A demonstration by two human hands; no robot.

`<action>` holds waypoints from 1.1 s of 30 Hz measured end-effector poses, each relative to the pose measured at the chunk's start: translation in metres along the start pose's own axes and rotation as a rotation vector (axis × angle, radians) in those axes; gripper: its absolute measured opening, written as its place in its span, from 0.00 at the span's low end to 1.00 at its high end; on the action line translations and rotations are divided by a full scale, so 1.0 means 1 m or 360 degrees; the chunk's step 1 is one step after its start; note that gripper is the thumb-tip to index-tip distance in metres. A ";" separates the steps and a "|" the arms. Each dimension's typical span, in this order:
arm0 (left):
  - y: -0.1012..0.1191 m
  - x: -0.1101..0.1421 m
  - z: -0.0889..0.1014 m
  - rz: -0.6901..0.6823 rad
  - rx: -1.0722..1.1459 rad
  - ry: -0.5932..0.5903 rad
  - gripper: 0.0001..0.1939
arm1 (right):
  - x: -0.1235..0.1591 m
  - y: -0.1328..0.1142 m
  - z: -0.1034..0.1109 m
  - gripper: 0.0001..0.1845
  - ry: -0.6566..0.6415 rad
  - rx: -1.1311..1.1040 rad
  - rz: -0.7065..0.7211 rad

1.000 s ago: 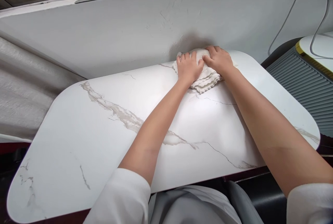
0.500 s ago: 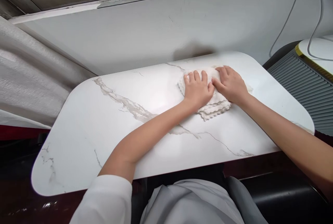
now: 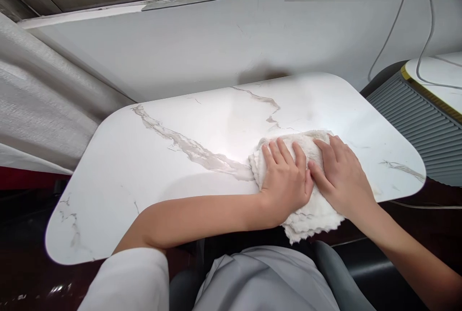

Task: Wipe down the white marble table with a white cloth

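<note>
A folded white cloth (image 3: 314, 207) with scalloped edges lies on the near right part of a white marble-patterned tabletop (image 3: 202, 109). Its lower corner hangs past the table's front edge. My left hand (image 3: 285, 176) presses flat on the cloth, fingers spread and pointing away from me. Beside it, my right hand (image 3: 342, 171) rests on the cloth's right side, its fingers slightly bent and its thumb close to the left thumb. The undersides of both palms are hidden.
Behind the table stands a pale wall (image 3: 180, 56) with a dark smudge. A light curtain (image 3: 46, 84) hangs at the left. On the right is a grey ribbed cabinet (image 3: 415, 113) with a cable (image 3: 431, 27) running over its white top. A dark seat (image 3: 375, 263) is below the front edge.
Both hands have slid the cloth towards me, from the back right of the tabletop to its front edge. My left elbow is bent more. The marble vein at the back is now uncovered.
</note>
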State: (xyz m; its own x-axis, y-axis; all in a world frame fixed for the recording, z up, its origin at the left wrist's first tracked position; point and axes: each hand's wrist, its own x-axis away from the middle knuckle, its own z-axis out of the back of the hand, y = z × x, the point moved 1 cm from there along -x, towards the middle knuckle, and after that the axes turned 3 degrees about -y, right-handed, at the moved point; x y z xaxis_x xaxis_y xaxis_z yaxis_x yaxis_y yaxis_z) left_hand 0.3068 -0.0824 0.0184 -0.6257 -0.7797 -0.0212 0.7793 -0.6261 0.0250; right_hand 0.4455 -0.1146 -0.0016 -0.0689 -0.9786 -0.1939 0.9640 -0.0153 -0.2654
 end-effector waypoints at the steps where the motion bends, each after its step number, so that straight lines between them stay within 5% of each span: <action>1: 0.000 0.005 0.000 -0.0002 -0.0013 -0.0006 0.33 | 0.004 -0.004 0.000 0.31 -0.0003 -0.0008 -0.0001; 9: -0.023 0.034 0.003 0.0029 -0.0005 -0.0009 0.32 | 0.008 -0.038 -0.010 0.32 -0.0089 0.0016 0.0056; 15: -0.062 0.032 -0.003 0.0079 -0.0098 0.0019 0.32 | -0.020 -0.059 -0.025 0.30 -0.0127 -0.0050 0.0174; 26: -0.137 -0.059 -0.007 0.0227 0.0041 0.0122 0.28 | -0.143 -0.058 -0.058 0.26 0.0036 -0.0187 0.0262; 33: -0.163 -0.111 -0.011 0.0404 0.0255 0.0195 0.26 | -0.198 -0.059 -0.067 0.25 0.0066 -0.0146 0.0212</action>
State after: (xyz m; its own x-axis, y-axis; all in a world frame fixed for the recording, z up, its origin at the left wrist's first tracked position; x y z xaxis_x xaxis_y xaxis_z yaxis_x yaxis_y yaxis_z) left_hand 0.2492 0.1062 0.0056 -0.3961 -0.9111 -0.1139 0.8888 -0.4116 0.2017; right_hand 0.3855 0.0935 -0.0110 0.0454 -0.9614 -0.2714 0.9380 0.1345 -0.3195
